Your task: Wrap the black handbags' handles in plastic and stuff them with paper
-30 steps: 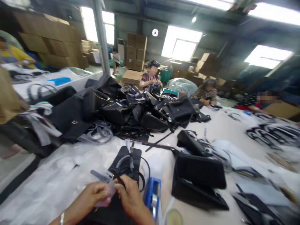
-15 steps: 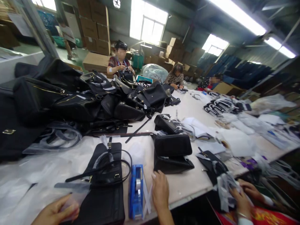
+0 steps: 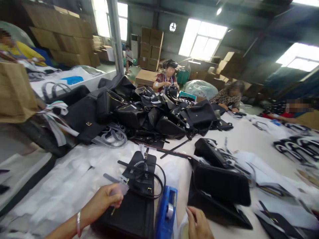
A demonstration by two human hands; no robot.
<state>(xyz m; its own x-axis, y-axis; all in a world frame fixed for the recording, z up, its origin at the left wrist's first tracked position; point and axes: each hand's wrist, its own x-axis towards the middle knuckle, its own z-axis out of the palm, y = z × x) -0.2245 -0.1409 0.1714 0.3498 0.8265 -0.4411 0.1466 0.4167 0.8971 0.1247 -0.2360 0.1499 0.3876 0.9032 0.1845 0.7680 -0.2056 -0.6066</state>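
Observation:
My left hand (image 3: 103, 200) is closed in a pinch on a small clear plastic sleeve (image 3: 119, 189), held over a flat black bag (image 3: 136, 202) that lies in front of me with its thin strap looped on top. My right hand (image 3: 198, 224) sits at the bottom edge, fingers curled, right beside a blue tape dispenser (image 3: 165, 212) with a roll of clear tape. Whether anything is in the right hand is not visible.
A big heap of black handbags (image 3: 149, 116) fills the middle of the long white table (image 3: 239, 136). More black bags (image 3: 219, 186) lie to my right. Clear plastic sheets (image 3: 69, 179) cover the left. Several other people work at the far end. Cardboard boxes (image 3: 59, 39) stack behind.
The view swung back to the left. My left hand rose with the plastic sleeve over the bag. My right hand left the table edge and now sits lower beside the tape dispenser.

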